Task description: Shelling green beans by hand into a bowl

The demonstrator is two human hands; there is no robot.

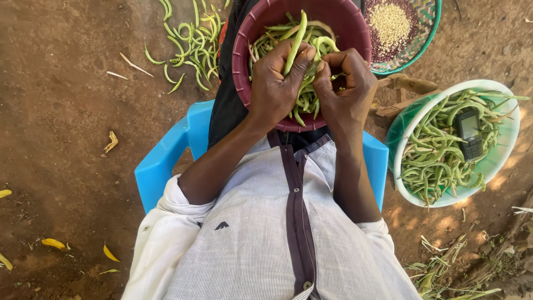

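My left hand [276, 83] grips a long green bean pod [296, 39] that sticks up above the fingers. Close beside it, my right hand [347, 83] pinches the same pod lower down, thumbs almost touching. Both hands hover over a maroon plastic bowl [242, 53] on my lap, which holds more green pods. I sit on a blue plastic chair [161, 166] and wear a pale striped shirt.
A green-and-white basin [508, 150] at the right is full of bean pods, with a small dark phone [471, 132] lying on them. A woven basket [427, 30] of shelled beans stands behind. Emptied pods [191, 44] lie scattered on the dirt ground at the upper left.
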